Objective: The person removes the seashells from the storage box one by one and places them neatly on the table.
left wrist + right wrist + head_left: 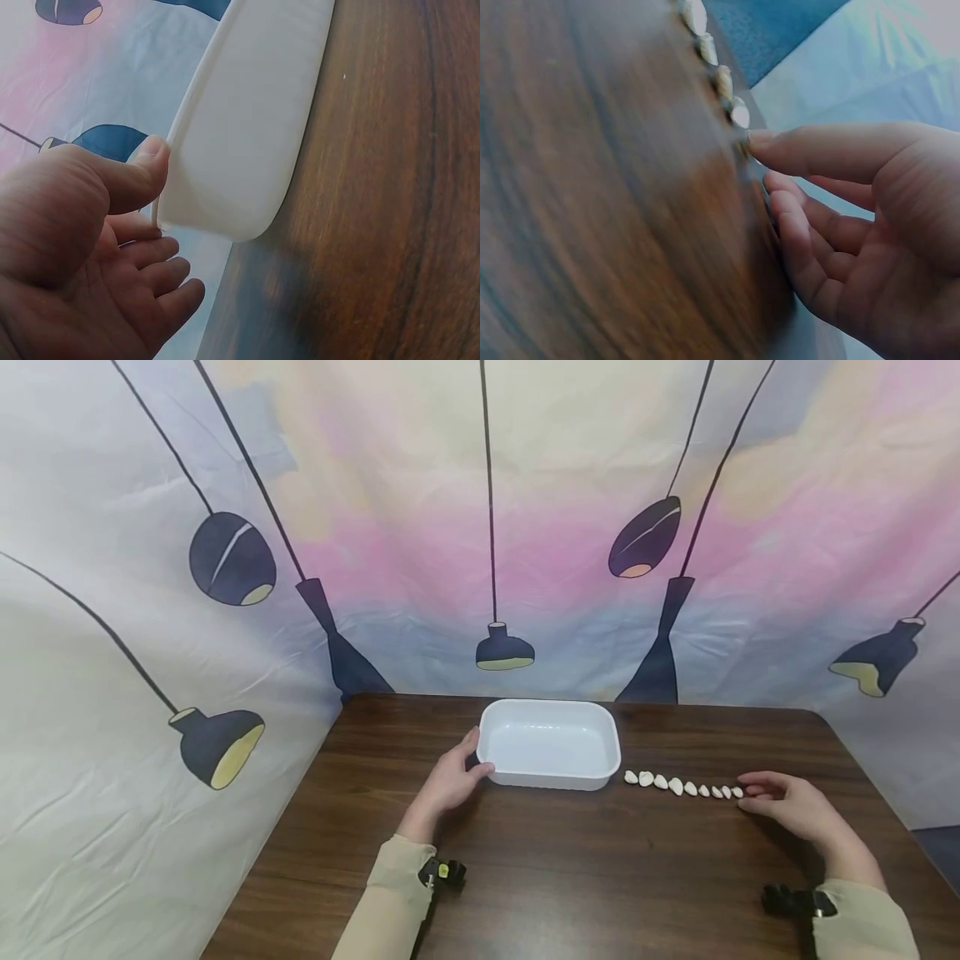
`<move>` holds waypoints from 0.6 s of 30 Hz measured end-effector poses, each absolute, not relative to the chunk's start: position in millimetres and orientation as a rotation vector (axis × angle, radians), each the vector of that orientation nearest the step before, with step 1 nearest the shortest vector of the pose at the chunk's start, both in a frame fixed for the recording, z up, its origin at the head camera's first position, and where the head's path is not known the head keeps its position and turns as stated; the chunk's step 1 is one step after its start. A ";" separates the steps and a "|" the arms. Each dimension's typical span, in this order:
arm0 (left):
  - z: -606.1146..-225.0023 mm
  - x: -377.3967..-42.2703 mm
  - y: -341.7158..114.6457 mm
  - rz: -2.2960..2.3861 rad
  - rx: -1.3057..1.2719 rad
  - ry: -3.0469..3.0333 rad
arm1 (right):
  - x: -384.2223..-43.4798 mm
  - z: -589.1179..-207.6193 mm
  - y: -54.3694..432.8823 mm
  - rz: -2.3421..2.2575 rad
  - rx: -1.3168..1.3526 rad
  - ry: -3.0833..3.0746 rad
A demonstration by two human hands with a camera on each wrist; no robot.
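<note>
A white rectangular tray (549, 779) with rounded corners stands near the table's back edge. My left hand (450, 777) holds its left end; in the left wrist view the thumb (154, 154) lies over the rim and the index finger is under it, the other fingers loosely bent. To the tray's right, several small white shell-like pieces (677, 787) form a row, larger toward the tray. At the row's right end is my right hand (795, 806), thumb and index fingertips apart on either side of the last piece (737, 792). The right wrist view shows the thumb tip (759, 142) right at it.
The dark wood table (570, 877) runs beneath everything. Behind it hangs a cloth (420, 568) printed with lamps, close to the table's back edge. Dark straps with small devices (442, 871) sit on both wrists over light sleeves.
</note>
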State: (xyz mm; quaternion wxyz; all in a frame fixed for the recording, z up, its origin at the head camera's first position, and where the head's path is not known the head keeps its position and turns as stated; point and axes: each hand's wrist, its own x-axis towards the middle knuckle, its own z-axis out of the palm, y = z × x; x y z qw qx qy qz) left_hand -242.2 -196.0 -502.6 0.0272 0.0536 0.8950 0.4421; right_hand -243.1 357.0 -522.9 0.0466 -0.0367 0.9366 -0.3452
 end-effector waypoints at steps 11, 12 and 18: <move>-497.7 -243.3 -197.7 1.340 0.230 2.770 | -237.2 -506.3 352.4 -1.141 -0.035 2.963; -495.7 -242.7 -199.7 1.349 0.234 2.775 | -239.2 -503.3 349.6 -1.133 -0.026 2.987; -485.4 -240.8 -217.6 1.358 0.234 2.842 | -252.0 -485.5 340.8 -1.104 0.023 3.069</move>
